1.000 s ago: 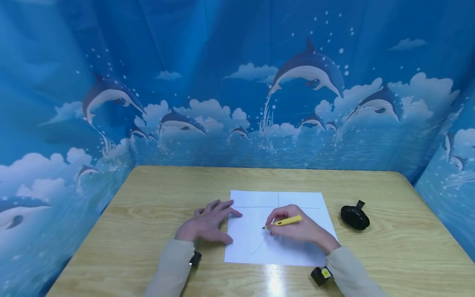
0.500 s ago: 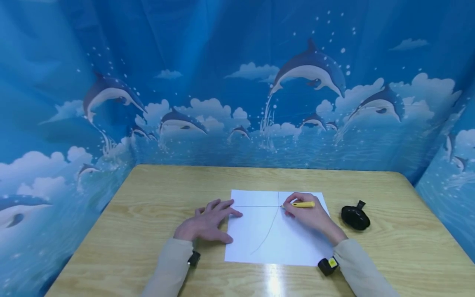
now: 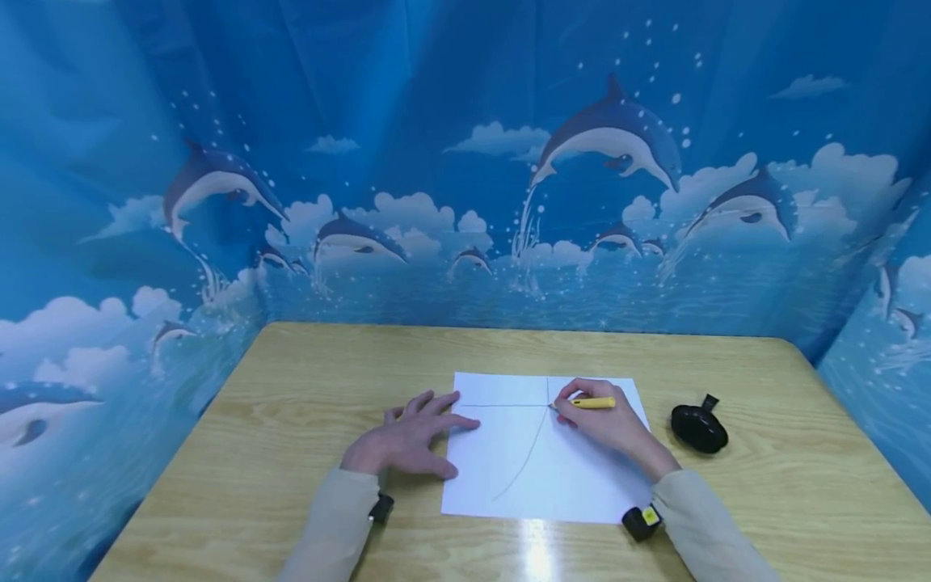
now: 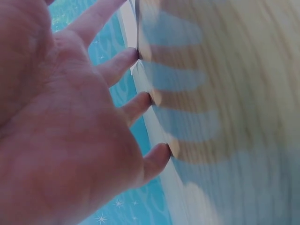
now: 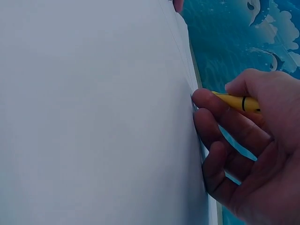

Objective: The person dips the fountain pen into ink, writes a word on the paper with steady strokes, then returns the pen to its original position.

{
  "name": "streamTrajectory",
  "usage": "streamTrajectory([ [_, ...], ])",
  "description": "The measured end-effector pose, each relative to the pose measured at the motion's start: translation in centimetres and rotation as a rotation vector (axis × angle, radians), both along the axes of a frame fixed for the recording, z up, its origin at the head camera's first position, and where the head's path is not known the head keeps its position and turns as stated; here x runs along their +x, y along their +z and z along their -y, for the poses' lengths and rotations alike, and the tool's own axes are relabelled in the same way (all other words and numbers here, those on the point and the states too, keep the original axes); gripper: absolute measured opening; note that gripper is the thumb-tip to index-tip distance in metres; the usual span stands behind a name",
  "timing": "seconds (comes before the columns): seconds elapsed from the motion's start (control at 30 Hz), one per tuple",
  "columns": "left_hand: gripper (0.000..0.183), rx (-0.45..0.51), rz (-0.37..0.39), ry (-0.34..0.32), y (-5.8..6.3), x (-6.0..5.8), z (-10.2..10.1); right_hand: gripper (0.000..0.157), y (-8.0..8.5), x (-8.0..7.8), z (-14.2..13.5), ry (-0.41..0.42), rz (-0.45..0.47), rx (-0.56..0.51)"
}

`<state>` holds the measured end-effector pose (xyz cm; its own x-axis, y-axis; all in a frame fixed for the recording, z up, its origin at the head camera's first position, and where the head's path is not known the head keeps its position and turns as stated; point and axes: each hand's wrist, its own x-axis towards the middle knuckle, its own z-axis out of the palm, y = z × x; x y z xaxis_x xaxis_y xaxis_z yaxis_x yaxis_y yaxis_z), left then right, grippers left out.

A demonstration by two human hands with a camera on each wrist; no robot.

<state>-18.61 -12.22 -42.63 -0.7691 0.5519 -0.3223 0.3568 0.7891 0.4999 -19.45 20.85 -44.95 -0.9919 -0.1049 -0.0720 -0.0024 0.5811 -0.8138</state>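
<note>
A white sheet of paper lies on the wooden table. Thin dark lines cross near its top, and a curve runs from the crossing down to the lower left. My right hand pinches a yellow pen between thumb and fingers, its tip at the crossing. In the right wrist view, the other fingers of that hand curl loosely against the paper. My left hand is spread with straight fingers, index finger and thumb over the sheet's left edge. The left wrist view shows its other fingertips touching the wood.
Right of the paper sits a small glossy black object with a short tab, like a small dish. A blue curtain printed with dolphins hangs behind and beside the table. Black cameras are strapped at both wrists.
My right hand has moved up and right with the pen, and the curve now reaches the crossing lines. Over the last half second it barely moved. The left hand stayed in place.
</note>
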Motion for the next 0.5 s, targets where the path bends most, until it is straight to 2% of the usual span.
streamTrajectory([
  [0.23, 0.067, -0.016, 0.030, -0.007, 0.27, -0.10, 0.02, 0.015, 0.12, 0.04, 0.11, 0.002, 0.001, -0.011],
  [0.5, 0.061, -0.005, 0.037, 0.021, 0.32, -0.10, -0.12, 0.013, 0.05, -0.05, 0.05, 0.002, 0.016, -0.009],
])
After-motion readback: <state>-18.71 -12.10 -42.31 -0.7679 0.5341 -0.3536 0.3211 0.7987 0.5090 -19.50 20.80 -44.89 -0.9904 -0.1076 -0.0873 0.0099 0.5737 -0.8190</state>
